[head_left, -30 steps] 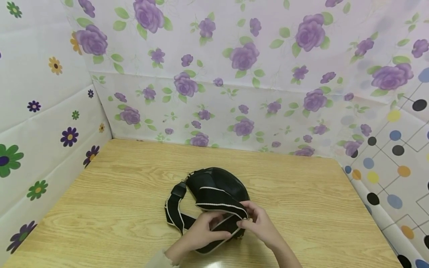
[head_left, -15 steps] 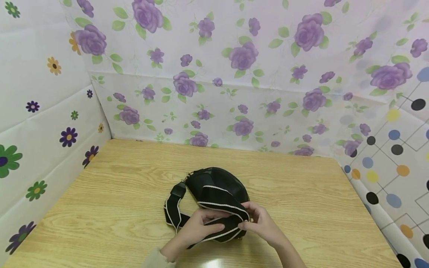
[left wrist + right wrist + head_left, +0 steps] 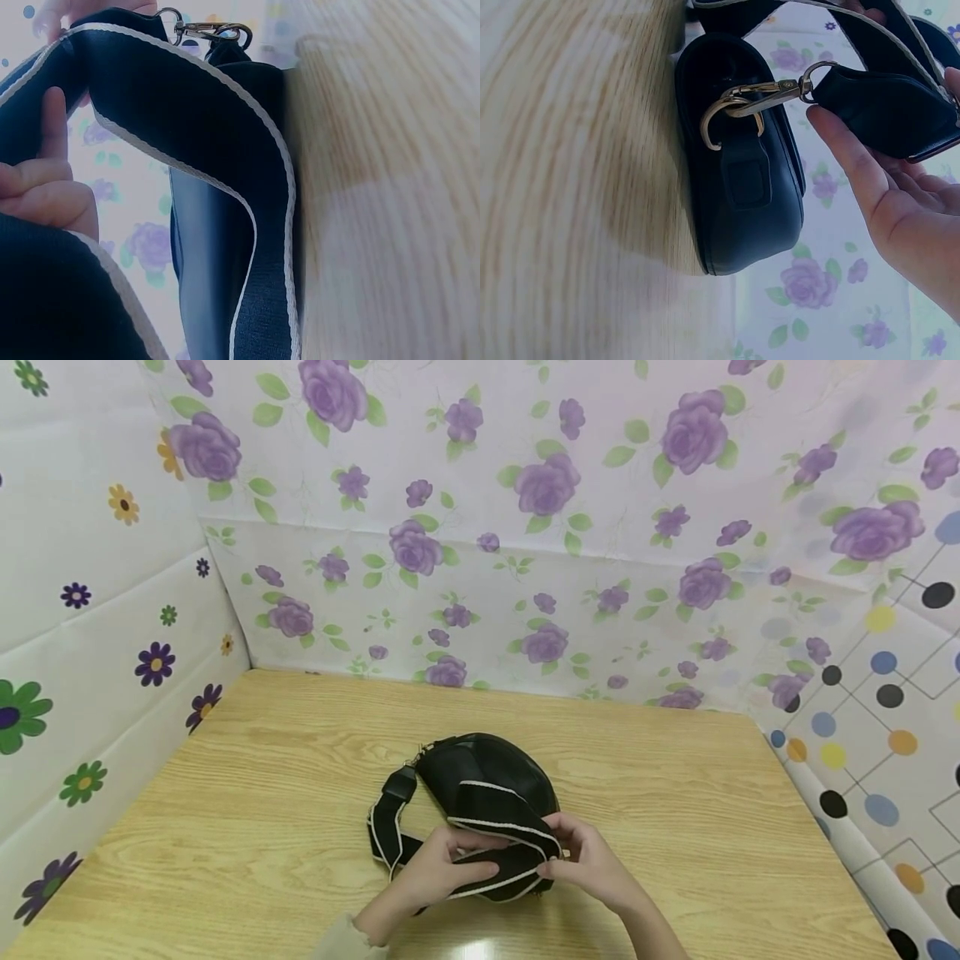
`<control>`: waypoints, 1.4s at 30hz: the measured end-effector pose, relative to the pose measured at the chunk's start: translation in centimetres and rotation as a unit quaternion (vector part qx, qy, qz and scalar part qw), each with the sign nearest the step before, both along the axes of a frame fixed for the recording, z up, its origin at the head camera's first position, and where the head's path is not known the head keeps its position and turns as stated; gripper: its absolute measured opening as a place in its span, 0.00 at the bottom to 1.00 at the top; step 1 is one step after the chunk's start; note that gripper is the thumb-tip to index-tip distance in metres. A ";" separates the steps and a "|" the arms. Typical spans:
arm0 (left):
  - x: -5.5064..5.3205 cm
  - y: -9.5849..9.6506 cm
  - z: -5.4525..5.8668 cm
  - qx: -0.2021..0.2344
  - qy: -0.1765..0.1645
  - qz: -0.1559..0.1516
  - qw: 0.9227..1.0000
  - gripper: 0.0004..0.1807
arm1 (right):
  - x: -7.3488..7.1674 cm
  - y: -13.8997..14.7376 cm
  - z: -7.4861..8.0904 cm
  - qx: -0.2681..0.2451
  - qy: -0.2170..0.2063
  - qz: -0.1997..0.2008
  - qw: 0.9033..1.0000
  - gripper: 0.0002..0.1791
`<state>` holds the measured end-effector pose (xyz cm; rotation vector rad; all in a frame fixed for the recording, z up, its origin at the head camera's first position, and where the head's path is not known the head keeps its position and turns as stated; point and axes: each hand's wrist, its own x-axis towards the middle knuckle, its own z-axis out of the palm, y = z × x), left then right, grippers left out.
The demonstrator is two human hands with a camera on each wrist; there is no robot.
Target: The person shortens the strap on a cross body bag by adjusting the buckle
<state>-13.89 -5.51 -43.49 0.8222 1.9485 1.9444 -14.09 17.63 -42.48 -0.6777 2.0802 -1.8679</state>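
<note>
A black half-round leather shoulder bag lies on the wooden table in the head view. Its wide black strap with white edging folds over the bag's near side and loops round to the left. My left hand pinches the near run of strap, thumb on top and fingers underneath. At the bag's right end, my right hand holds the strap's bend, close to its leather end tab. The right wrist view shows a gold swivel clasp linking that tab to a ring on the bag's side.
The wood-grain table extends around the bag on all sides. A white cloth with purple roses hangs behind it. Flower-print cloth stands at the left and dotted cloth at the right.
My left hand has shifted slightly left with the strap, whose near run now lies flatter between both hands. The upper fold has slid a little right. The bag stays in place.
</note>
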 end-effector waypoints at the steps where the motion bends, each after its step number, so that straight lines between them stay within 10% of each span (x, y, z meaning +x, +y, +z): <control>1: 0.0 0.0 0.0 0.002 0.000 -0.002 1.000 0.15 | 0.0 0.0 0.0 0.000 -0.001 0.000 1.000 0.20; 42: -0.1 -1.4 -0.4 -0.012 -0.003 -0.012 1.000 0.17 | -0.1 1.0 -0.1 -0.005 -0.006 0.004 1.000 0.19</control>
